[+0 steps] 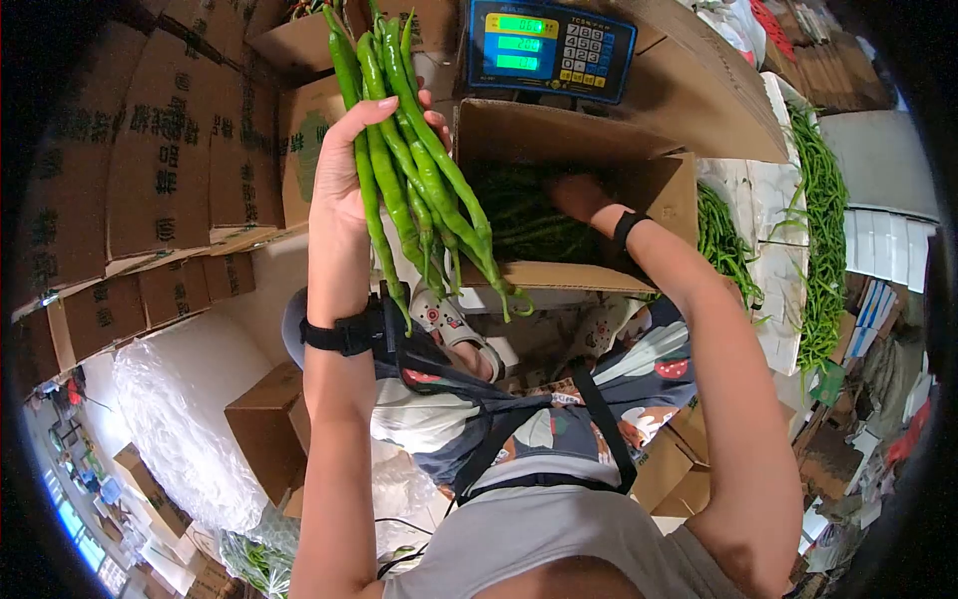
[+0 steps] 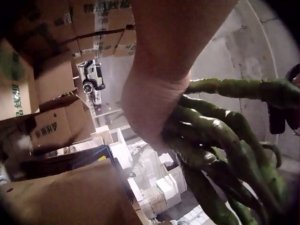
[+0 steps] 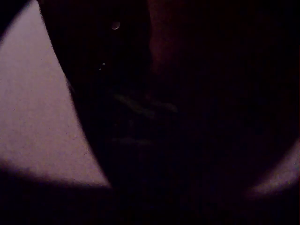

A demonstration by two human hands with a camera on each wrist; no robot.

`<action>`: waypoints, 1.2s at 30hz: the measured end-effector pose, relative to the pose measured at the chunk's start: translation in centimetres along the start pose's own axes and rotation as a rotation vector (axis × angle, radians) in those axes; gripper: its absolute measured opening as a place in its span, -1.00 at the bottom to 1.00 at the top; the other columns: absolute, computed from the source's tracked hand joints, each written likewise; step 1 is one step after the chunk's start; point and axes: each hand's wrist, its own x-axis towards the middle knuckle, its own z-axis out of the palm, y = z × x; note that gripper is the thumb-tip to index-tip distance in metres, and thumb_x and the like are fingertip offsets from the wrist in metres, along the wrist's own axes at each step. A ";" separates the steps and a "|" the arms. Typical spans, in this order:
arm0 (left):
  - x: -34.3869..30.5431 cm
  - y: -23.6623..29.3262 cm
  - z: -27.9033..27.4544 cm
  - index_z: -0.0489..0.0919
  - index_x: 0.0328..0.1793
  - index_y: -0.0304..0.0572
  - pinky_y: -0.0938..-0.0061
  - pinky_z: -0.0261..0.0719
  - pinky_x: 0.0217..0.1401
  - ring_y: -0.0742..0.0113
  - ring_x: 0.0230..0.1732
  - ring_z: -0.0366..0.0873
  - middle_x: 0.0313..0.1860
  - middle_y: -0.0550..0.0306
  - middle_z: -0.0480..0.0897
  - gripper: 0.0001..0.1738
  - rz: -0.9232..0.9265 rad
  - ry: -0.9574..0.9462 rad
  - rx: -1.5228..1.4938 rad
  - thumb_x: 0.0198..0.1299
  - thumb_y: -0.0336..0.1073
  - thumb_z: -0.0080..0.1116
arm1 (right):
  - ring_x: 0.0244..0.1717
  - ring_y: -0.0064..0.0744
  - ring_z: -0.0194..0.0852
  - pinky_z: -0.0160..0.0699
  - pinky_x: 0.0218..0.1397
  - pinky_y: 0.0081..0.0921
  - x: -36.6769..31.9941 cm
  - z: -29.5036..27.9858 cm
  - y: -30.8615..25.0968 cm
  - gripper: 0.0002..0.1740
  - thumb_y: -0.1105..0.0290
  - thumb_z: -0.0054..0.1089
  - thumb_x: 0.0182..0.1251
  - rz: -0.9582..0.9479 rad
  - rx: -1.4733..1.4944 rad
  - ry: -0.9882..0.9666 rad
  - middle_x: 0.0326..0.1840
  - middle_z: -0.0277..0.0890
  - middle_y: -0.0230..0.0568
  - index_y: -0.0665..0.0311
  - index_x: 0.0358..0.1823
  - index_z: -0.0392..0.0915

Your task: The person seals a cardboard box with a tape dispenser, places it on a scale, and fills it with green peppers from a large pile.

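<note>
My left hand (image 1: 344, 165) grips a bunch of long green chili peppers (image 1: 404, 165), its thumb across their upper part and their curved tips hanging down. In the left wrist view the chili peppers (image 2: 225, 140) stick out past the hand (image 2: 152, 108). My right hand (image 1: 582, 198) reaches into an open cardboard box (image 1: 599, 279), over dark green chili peppers (image 1: 524, 215) lying in shadow. Its fingers are hidden there, and I cannot tell whether they hold anything. The right wrist view is nearly black, with faint green streaks (image 3: 136, 107).
A digital scale (image 1: 549, 48) with lit green displays stands behind the box. To the right, more green peppers lie in a white foam tray (image 1: 783, 290). Stacked cartons (image 1: 150, 150) line the left side, with clear plastic wrap (image 1: 180, 429) below them.
</note>
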 end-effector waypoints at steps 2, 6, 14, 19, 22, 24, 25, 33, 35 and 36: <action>0.1 0.0 0.0 0.41 -0.13 -0.35 0.25 0.46 -0.03 0.14 -0.22 0.45 -0.33 -0.05 0.49 -0.66 -0.003 0.017 0.005 -0.06 -0.35 0.12 | -0.26 -0.02 0.50 0.51 -0.27 -0.12 0.6 -0.1 -0.9 -0.69 0.39 0.09 0.02 0.000 -0.266 -0.073 -0.30 0.51 0.06 0.26 -0.15 0.53; -0.1 0.1 -0.4 0.42 -0.14 -0.36 0.26 0.46 -0.03 0.14 -0.22 0.45 -0.33 -0.06 0.49 -0.66 0.011 0.031 -0.027 -0.06 -0.36 0.12 | -0.28 -0.09 0.52 0.51 -0.32 -0.13 -1.4 -0.8 0.9 -0.81 0.41 0.06 0.02 0.193 -0.052 0.049 -0.39 0.53 0.02 0.28 -0.35 0.60; -0.2 -0.2 0.6 0.42 -0.15 -0.39 0.28 0.46 -0.01 0.17 -0.24 0.47 -0.35 -0.05 0.49 -0.66 0.028 0.079 -0.029 -0.08 -0.38 0.13 | -0.32 -0.11 0.52 0.51 -0.28 -0.23 1.6 9.1 2.9 -0.82 0.40 0.00 0.05 0.088 -0.226 0.291 -0.43 0.55 -0.11 0.22 -0.46 0.62; -0.2 0.0 0.2 0.41 -0.14 -0.41 0.27 0.45 0.00 0.16 -0.25 0.47 -0.35 -0.07 0.50 -0.64 -0.020 0.102 -0.107 -0.10 -0.39 0.15 | -0.28 -0.09 0.51 0.50 -0.28 -0.24 -0.6 6.1 3.3 -0.79 0.39 -0.03 0.07 0.090 -0.181 0.373 -0.36 0.55 -0.10 0.23 -0.38 0.61; 0.0 0.0 0.0 0.41 -0.12 -0.37 0.24 0.45 0.01 0.11 -0.21 0.48 -0.32 -0.07 0.52 -0.63 0.002 0.027 -0.024 -0.07 -0.36 0.14 | -0.22 -0.05 0.49 0.49 -0.24 -0.24 -0.8 4.1 3.9 -0.77 0.39 -0.05 0.07 0.098 -0.164 0.062 -0.28 0.54 -0.04 0.24 -0.32 0.59; 0.2 0.1 -0.5 0.41 -0.08 -0.37 0.23 0.46 0.01 0.07 -0.19 0.50 -0.28 -0.10 0.53 -0.62 -0.006 0.037 -0.006 -0.05 -0.34 0.13 | -0.24 -0.03 0.48 0.46 -0.25 -0.22 1.2 3.0 5.9 -0.76 0.41 -0.07 0.03 -0.091 -0.083 -0.158 -0.28 0.53 0.01 0.27 -0.34 0.58; 0.2 0.1 -0.6 0.40 -0.07 -0.38 0.24 0.46 0.01 0.08 -0.19 0.50 -0.28 -0.10 0.53 -0.61 0.013 0.044 0.019 -0.05 -0.34 0.13 | -0.27 -0.02 0.48 0.45 -0.27 -0.21 2.8 2.6 7.4 -0.76 0.43 -0.08 0.00 -0.154 -0.041 -0.367 -0.31 0.53 0.03 0.30 -0.36 0.57; 1.6 -2.3 1.1 0.39 -0.01 -0.34 0.27 0.44 0.05 0.17 -0.12 0.49 -0.19 -0.01 0.52 -0.60 0.202 0.113 0.175 0.03 -0.29 0.10 | -0.11 -0.37 0.41 0.32 0.04 -0.51 -6.1 -25.9 -11.4 -0.29 -0.02 0.12 0.10 -0.164 1.407 0.111 -0.06 0.40 -0.10 0.38 0.12 0.20; 2.3 -3.9 1.7 0.40 -0.02 -0.29 0.35 0.46 0.00 0.25 -0.15 0.50 -0.18 0.05 0.53 -0.62 0.339 0.183 0.217 0.07 -0.24 0.10 | -0.11 -0.33 0.41 0.32 0.04 -0.52 -5.7 -25.6 -12.7 -0.21 0.00 0.24 0.00 -0.192 1.259 0.241 -0.04 0.39 -0.09 0.40 0.12 0.18; 2.5 -4.8 2.0 0.40 -0.02 -0.25 0.39 0.47 -0.03 0.29 -0.16 0.51 -0.17 0.07 0.53 -0.63 0.432 0.227 0.235 0.10 -0.21 0.09 | -0.08 -0.41 0.36 0.30 0.03 -0.56 -5.4 -25.6 -12.8 -0.20 0.15 0.32 -0.08 -0.216 1.155 0.316 -0.05 0.37 -0.14 0.40 0.14 0.15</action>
